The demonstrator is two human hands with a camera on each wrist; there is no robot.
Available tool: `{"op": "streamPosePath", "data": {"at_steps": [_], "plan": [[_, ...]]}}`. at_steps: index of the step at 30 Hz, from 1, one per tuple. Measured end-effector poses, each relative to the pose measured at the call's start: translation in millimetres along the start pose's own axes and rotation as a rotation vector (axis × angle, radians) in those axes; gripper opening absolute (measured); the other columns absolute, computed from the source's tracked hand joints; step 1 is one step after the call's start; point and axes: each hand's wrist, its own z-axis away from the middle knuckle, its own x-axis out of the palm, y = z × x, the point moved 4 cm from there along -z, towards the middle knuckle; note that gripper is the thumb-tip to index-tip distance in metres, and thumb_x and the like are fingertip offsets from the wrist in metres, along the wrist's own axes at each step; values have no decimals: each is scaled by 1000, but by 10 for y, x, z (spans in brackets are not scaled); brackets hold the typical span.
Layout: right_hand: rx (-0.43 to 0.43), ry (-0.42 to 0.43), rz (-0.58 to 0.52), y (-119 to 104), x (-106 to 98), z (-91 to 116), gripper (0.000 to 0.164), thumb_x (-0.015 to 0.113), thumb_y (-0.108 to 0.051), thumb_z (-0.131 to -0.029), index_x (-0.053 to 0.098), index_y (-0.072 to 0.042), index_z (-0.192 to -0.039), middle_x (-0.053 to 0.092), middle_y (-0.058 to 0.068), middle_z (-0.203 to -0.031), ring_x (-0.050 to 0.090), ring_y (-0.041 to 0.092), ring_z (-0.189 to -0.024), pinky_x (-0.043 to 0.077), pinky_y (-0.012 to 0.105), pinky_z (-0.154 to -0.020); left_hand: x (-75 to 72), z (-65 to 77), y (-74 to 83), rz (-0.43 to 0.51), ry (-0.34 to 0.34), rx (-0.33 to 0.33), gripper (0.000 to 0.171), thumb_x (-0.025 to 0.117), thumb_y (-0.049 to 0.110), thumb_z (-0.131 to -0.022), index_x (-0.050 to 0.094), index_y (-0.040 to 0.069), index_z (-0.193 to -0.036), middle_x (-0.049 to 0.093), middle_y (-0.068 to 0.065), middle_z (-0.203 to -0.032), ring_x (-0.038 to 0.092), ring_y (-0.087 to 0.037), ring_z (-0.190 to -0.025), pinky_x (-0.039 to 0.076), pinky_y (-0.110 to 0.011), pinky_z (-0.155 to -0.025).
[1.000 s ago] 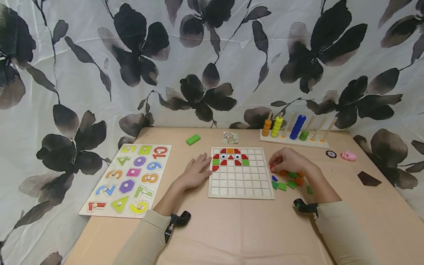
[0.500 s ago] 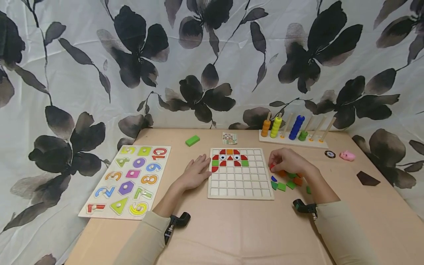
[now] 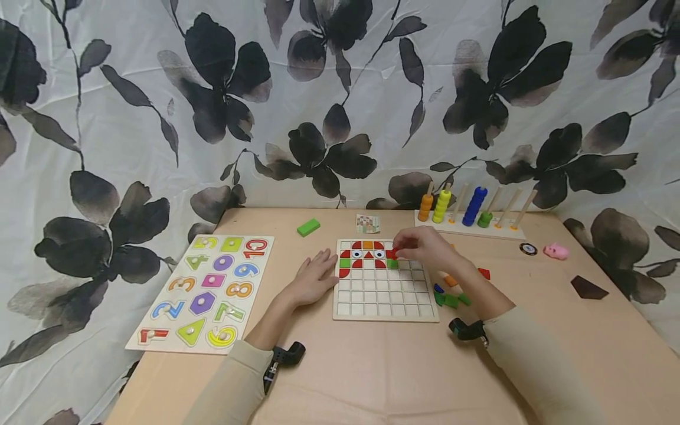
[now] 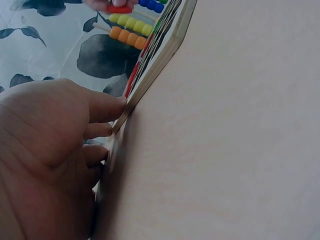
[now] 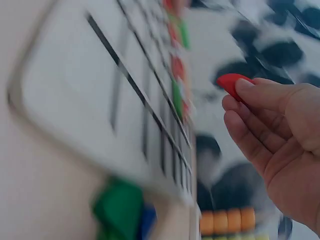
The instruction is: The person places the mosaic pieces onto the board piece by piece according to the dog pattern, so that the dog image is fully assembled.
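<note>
The red piece (image 5: 231, 83) was up in the right hand (image 3: 425, 247), raised above the upper right part of the gridded board (image 3: 382, 301) and near the face-like tile pattern (image 3: 368, 254). The left hand (image 3: 313, 278) lay at the board's opposite edge, well apart from the piece.

On my right wrist feed, the thumb and forefinger pinched the red piece by one end, leaving a curved edge showing beyond the thumb; the other fingers were loosely bent. My head view showed the left hand relaxed and ungrasping, its fingers extended, and on the left wrist feed I saw them touching the board's side.

The board was pale and flat, marked into small squares, with a light wood-toned edge. The pattern on it mixed red rounded tiles, green squares, an orange tile and two round eyes. Loose green pieces (image 3: 450, 300), an orange piece (image 3: 450, 280) and a blue piece (image 3: 438, 288) lay beside the board, under or near the right forearm; I saw some of them only as a blur from that wrist. Farther back, smooth round beads (image 3: 441, 206) were stacked on slim wooden pegs.
</note>
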Motion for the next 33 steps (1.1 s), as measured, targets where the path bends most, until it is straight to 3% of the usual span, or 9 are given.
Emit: {"op": "streamPosePath", "data": {"at_steps": [6, 13, 21, 33], "plan": [[-108, -116, 82, -310, 381, -285, 14, 73, -9, -85, 73, -11, -98, 69, -6, -90, 57, 16, -81, 53, 29, -75, 23, -7, -19, -1, -18, -3, 61, 49, 34, -99, 28, 11, -152, 14, -8, -160, 6, -23, -148, 0, -47, -118], [-142, -189, 96, -446, 592, -500, 13, 76, -6, -82, 74, -12, -94, 69, -4, -87, 59, 13, -78, 53, 24, -73, -17, -14, -4, -2, -9, 11, 61, 49, 34, -99, 30, 9, -151, 16, -11, -160, 8, -26, -148, 1, -49, -118], [-129, -282, 179, -443, 698, -556, 14, 75, -6, -82, 75, -14, -94, 68, -6, -86, 57, 12, -78, 52, 24, -75, -26, -15, -10, -6, -3, 22, 61, 50, 33, -99, 31, 7, -150, 16, -13, -159, 8, -28, -148, 1, -50, -118], [-221, -294, 307, -510, 820, -557, 16, 73, -2, -82, 78, -13, -93, 71, -6, -88, 60, 5, -77, 51, 21, -71, -20, -14, -19, -6, -13, 19, 61, 50, 33, -99, 30, 9, -151, 17, -12, -159, 9, -27, -148, 1, -50, -118]]}}
